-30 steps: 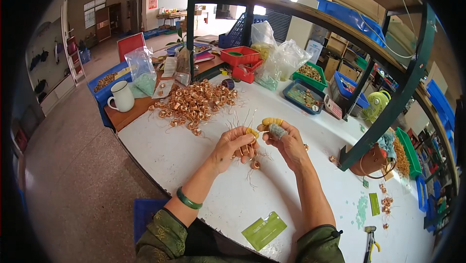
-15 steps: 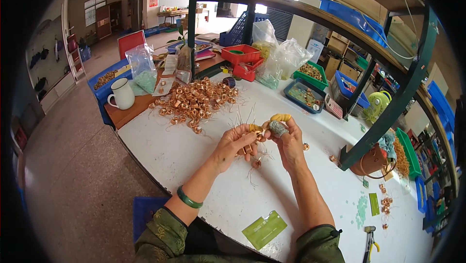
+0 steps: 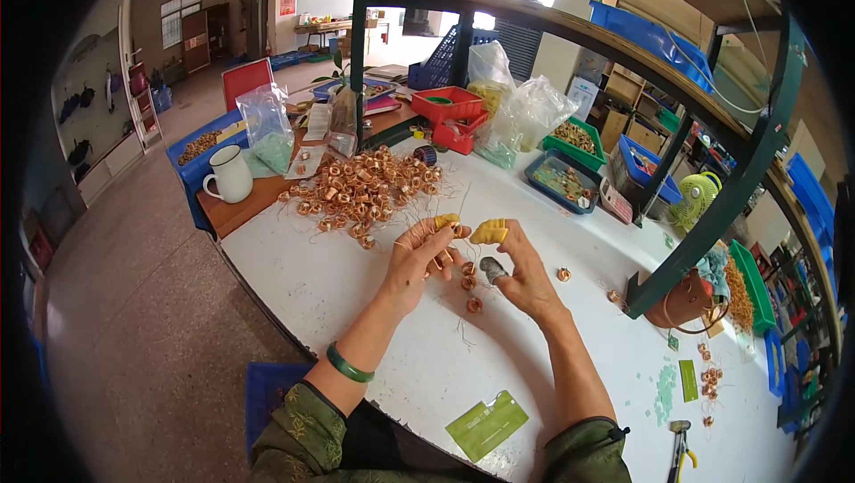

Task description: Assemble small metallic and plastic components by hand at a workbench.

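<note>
My left hand (image 3: pixel 414 265) is closed around several small copper wire coils, their thin wire ends sticking out past the fingers. A yellow cover wraps one of its fingertips. Just to the right, my right hand (image 3: pixel 527 276) has its thumb and forefinger spread, with nothing between them. Yellow wraps the forefinger's tip and grey the thumb's. Between the hands, a few loose copper coils (image 3: pixel 474 305) lie on the white table (image 3: pixel 401 394). Beyond my left hand is a large heap of similar coils (image 3: pixel 370 184).
A white mug (image 3: pixel 232 174) stands at the left edge. Red bins (image 3: pixel 448 104), plastic bags (image 3: pixel 539 109) and a dark tray (image 3: pixel 563 182) line the back. A green shelf post (image 3: pixel 721 171) rises at right. Near me lie a green card (image 3: pixel 487 425) and pliers (image 3: pixel 681 452).
My right hand has drawn away from my left, and its thumb and forefinger have parted. Loose coils now show between the hands. The view has shifted slightly.
</note>
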Action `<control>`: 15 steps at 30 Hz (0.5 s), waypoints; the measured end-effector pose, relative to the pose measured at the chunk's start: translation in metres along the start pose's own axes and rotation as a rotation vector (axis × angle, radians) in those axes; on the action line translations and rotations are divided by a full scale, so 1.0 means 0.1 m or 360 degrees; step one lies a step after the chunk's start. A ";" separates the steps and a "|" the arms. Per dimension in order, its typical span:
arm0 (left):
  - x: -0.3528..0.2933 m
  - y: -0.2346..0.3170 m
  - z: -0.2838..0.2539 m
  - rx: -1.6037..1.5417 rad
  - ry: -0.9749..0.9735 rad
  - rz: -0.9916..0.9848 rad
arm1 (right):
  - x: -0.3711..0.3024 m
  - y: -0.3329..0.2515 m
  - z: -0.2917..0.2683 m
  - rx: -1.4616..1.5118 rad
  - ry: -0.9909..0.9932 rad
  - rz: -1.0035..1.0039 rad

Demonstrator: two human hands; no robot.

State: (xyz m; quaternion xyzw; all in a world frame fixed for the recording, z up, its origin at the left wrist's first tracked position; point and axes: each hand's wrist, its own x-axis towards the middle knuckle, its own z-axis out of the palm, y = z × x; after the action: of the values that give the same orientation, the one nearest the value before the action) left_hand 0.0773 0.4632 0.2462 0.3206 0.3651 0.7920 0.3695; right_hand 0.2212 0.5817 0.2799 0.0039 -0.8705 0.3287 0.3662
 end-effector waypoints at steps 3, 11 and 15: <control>0.01 0.00 -0.04 -0.0045 0.0030 0.0019 | 0.02 -0.04 0.04 -0.0247 -0.0085 -0.0189; -0.03 -0.08 0.08 0.0128 -0.0123 -0.0026 | 0.02 -0.02 0.07 0.0520 0.0320 0.0208; -0.03 -0.12 0.08 0.0221 -0.0247 -0.0064 | 0.03 -0.05 0.09 0.1096 0.0578 0.0631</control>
State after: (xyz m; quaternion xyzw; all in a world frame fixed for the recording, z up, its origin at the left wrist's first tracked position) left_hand 0.0895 0.4689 0.2396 0.3985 0.3957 0.7301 0.3894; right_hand 0.2143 0.5733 0.2800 -0.0993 -0.6156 0.6591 0.4205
